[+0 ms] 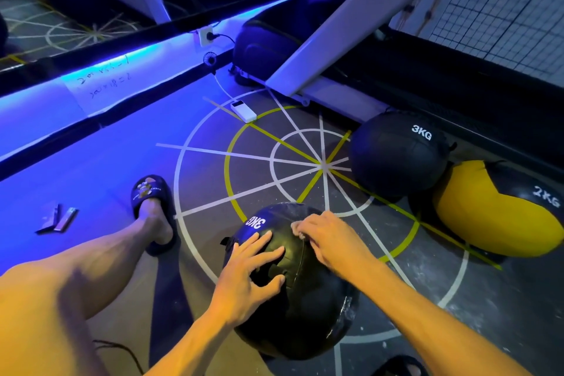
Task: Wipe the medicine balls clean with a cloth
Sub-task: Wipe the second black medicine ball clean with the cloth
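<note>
- Gym floor [274,143] fills my view, dark grey with white and yellow rings and spokes painted on it, washed blue on the left by a strip light along the far wall.
- Far right, I've got a white slanted machine frame [351,24] running up out of shot over a dark base.
- Right side now: a yellow-and-black ball marked 2KG [488,217] on the floor, touching a black ball marked 3KG [396,159] just beyond it.
- Near centre, the black 3KG ball being worked on [305,299] sits on the floor between my arms.
- My bare leg stretches out on the left, foot in a dark slipper [152,192].
- Left hand [247,268] is spread flat, fingers straight, pressing on top of that ball beside the 3KG print.
- Right hand [329,241] is curled, fingers bunched around a small pale cloth [297,229] against the ball's far upper side; only a scrap of cloth shows.
- Far off, a white power bank [243,111] lies on the floor, cabled.
- Left, two small flat items [58,220] lie on the floor; can't tell what.
</note>
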### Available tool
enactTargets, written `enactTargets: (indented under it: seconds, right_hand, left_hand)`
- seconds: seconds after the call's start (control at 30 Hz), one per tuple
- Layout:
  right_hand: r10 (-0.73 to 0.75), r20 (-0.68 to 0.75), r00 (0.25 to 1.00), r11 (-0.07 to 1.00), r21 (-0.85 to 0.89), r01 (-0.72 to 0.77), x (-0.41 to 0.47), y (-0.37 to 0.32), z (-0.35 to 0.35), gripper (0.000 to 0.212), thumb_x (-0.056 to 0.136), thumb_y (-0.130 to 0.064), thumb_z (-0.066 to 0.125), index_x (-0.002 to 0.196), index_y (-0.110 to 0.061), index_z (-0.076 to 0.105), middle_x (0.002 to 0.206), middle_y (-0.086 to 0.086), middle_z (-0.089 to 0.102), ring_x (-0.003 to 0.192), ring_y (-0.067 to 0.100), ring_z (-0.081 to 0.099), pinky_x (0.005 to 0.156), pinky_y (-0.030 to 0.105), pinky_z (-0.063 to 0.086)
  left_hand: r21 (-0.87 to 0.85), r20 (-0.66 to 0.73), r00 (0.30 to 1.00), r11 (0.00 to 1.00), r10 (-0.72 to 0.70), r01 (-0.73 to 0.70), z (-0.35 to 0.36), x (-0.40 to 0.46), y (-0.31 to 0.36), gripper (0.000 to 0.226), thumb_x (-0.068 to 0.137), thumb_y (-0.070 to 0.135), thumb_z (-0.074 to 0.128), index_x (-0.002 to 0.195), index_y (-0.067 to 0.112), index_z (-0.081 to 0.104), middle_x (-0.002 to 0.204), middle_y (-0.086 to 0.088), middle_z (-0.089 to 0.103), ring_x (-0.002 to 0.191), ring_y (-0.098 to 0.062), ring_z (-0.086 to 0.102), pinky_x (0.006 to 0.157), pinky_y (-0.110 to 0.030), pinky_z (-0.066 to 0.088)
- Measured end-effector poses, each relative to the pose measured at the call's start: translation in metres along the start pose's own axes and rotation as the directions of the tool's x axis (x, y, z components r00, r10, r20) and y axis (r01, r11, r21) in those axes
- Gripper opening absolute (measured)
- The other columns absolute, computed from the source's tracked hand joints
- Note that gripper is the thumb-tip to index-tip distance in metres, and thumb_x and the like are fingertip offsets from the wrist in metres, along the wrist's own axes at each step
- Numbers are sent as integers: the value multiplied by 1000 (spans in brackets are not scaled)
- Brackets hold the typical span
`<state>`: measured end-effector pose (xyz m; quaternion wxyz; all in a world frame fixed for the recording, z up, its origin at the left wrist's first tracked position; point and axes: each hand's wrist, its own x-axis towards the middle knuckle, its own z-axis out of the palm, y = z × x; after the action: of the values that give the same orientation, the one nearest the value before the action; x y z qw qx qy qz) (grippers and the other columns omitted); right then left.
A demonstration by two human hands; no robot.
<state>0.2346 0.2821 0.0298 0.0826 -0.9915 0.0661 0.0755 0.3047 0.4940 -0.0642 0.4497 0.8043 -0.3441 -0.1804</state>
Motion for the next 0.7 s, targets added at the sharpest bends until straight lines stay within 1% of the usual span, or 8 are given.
enactTargets:
  seconds: [0.07,0.17,0.23,0.3,0.4,0.47,0.63,0.7]
  right_hand:
    - [-62,100,993,998,-3,63,-11,-6,-2,32,106,-22,47,136,-23,57,130,0,53,113,20,50,95,40,50]
    - [-61,130,990,998,-17,64,-21,-6,-6,31,107,-28,45,134,-21,57,126,-1,51,109,19,53,89,37,51]
    - [-64,99,993,998,-7,65,-20,-5,-2,29,107,-30,45,131,-21,58,125,-1,52,109,19,55,89,37,52]
    - [-1,68,998,1000,9,1,-9,2,-1,27,107,-30,46,127,-21,61,122,-1,54,109,19,58,91,37,53]
    - [128,-36,991,991,51,-126,13,17,-2,24,105,-28,51,122,-20,66,118,-1,57,107,21,62,92,37,53]
    - [133,-34,990,989,77,-130,18,19,-3,22,104,-26,53,117,-21,69,114,-2,57,104,21,63,91,35,51]
    - [12,153,988,998,65,-22,-12,3,-14,18,101,-27,55,112,-22,67,114,-4,58,102,20,60,89,34,49]
    - [24,166,986,999,44,-31,-16,5,-13,17,101,-28,55,112,-22,67,114,-4,58,102,21,61,88,35,50]
  left_hand:
    - [-9,-2,1000,1000,9,-9,-1,0,-2,47,83,53,72,129,56,61,153,39,34,149,11,18,126,-34,-3]
    - [-19,-12,1000,1000,12,-13,2,1,0,50,79,63,63,128,55,62,152,40,35,149,11,19,125,-32,-4]
    - [-24,-16,1000,999,21,-22,5,1,1,50,79,63,62,128,55,62,152,39,36,149,11,19,124,-33,-4]
    - [-27,-16,1000,999,25,-26,6,0,3,48,79,62,63,126,56,63,152,39,37,148,11,20,124,-33,-4]
    - [-27,-13,999,999,31,-32,7,-1,5,46,78,62,65,124,57,65,151,39,38,147,11,22,124,-33,-2]
    - [-38,-29,999,998,41,-43,5,0,3,45,77,62,67,121,57,66,150,37,41,147,11,25,124,-31,1]
    - [-55,-39,998,997,58,-60,3,1,0,42,75,57,70,117,58,67,150,34,44,147,8,28,121,-19,-2]
    - [-60,-37,997,996,71,-73,6,0,1,42,76,56,70,118,56,68,150,34,44,147,7,28,120,-20,-2]
